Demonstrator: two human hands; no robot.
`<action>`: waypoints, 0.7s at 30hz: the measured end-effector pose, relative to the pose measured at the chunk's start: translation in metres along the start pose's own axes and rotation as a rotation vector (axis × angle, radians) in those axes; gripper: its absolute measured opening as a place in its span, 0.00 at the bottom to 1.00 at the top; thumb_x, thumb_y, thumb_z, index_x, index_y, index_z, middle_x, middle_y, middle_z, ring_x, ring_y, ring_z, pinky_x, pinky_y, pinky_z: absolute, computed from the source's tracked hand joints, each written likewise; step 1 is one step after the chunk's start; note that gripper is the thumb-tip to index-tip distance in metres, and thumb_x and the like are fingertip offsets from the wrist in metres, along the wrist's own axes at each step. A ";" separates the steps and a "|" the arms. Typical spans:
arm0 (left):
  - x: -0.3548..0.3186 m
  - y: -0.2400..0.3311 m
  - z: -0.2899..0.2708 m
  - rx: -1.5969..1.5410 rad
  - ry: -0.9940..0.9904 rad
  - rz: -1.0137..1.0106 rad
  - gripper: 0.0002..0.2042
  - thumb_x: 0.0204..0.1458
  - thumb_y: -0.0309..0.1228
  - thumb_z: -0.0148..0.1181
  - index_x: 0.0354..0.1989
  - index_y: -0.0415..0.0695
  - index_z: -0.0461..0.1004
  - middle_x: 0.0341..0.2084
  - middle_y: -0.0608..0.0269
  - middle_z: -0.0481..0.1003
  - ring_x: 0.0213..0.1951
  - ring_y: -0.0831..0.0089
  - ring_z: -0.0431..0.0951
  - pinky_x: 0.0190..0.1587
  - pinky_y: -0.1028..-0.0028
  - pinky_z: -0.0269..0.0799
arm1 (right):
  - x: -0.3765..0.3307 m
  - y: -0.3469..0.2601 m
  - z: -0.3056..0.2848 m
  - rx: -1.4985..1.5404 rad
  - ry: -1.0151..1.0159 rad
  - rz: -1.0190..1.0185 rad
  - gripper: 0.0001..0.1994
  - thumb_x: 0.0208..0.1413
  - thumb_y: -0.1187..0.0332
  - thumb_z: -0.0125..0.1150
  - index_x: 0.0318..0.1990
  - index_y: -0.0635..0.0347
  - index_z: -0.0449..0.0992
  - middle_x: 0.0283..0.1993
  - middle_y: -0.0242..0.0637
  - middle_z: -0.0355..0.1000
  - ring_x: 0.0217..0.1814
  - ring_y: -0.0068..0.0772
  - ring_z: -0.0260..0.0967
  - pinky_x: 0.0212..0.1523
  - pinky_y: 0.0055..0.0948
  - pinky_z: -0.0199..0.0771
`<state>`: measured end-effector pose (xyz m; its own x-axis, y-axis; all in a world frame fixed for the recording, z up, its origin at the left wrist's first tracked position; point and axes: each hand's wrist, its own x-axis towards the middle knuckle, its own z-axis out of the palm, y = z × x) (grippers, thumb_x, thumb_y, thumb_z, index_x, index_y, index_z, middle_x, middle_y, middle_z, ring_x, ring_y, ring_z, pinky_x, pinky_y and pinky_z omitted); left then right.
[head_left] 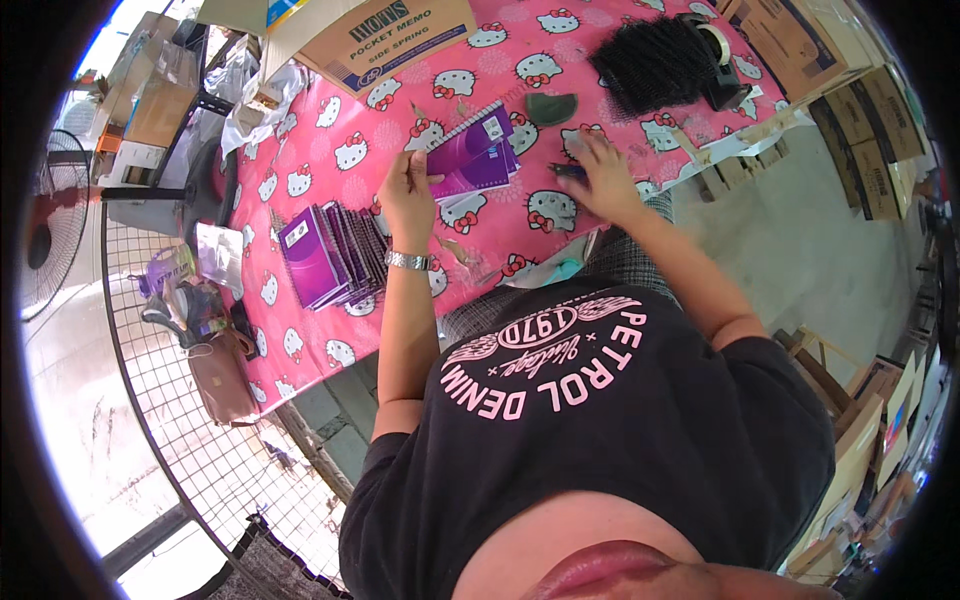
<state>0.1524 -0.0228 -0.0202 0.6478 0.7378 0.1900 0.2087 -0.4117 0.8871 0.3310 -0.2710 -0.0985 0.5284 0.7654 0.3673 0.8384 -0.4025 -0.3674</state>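
Observation:
My left hand (408, 195), with a metal watch on the wrist, is closed at the left edge of a purple spiral notebook (462, 165). Two or more of these notebooks appear to overlap there, slightly askew, with white coil binding along the upper side. My right hand (605, 180) rests to the right with its fingers spread. By its thumb lies a small dark tool (568, 171), partly covered and too small to name. Beyond the hands is a dark green half-round piece (551, 108). A fanned stack of purple notebooks (325, 255) lies left of my left wrist.
A pink patterned cloth (350, 150) covers the table. At the far side stand an open cardboard box (385, 45), a heap of black binding coils (645, 65) and a black tape dispenser (725, 80). Cartons (865, 150) are stacked right; a fan (52, 220) stands left.

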 end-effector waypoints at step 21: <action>0.004 0.009 0.006 0.159 0.092 0.329 0.08 0.57 0.27 0.60 0.39 0.39 0.68 0.20 0.55 0.72 0.19 0.70 0.73 0.22 0.73 0.66 | 0.063 -0.141 -0.058 0.424 0.030 -0.236 0.28 0.45 0.63 0.68 0.56 0.56 0.71 0.52 0.42 0.68 0.55 0.47 0.63 0.58 0.43 0.61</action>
<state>0.1610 -0.0262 -0.0140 0.6320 0.5946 0.4971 0.1168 -0.7072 0.6973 0.2535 -0.1952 0.0255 0.3394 0.7941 0.5042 0.8107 0.0248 -0.5849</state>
